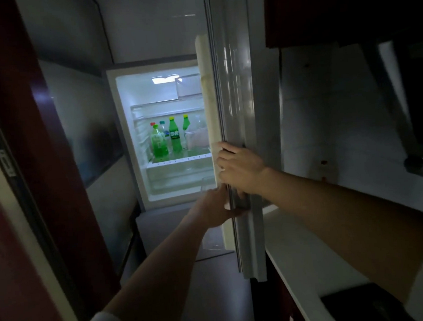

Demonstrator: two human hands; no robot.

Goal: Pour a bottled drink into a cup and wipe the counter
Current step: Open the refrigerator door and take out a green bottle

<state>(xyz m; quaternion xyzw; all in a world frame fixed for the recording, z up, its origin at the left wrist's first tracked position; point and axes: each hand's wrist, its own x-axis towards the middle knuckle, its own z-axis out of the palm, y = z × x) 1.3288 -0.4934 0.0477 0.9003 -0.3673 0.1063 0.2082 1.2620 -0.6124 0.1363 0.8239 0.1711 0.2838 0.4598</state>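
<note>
A lit fridge [128,141] stands open ahead in a dim kitchen. On its shelf stand several bottles, among them a tall green bottle [175,138] with a yellow cap and a wider green bottle [159,145] to its left. The fridge door [236,107] is swung out to the right, edge-on to me. My right hand [239,168] grips the door's edge at shelf height, fingers curled round it. My left hand [214,208] holds the same edge just below, thumb on the near side. No cup is in view.
A white counter [309,254] runs along the right under dark wall cabinets [345,5]. A dark object [363,308] sits at the counter's near end. A dark red door frame [27,149] borders the left. Below the lit compartment is the fridge's closed lower part [165,229].
</note>
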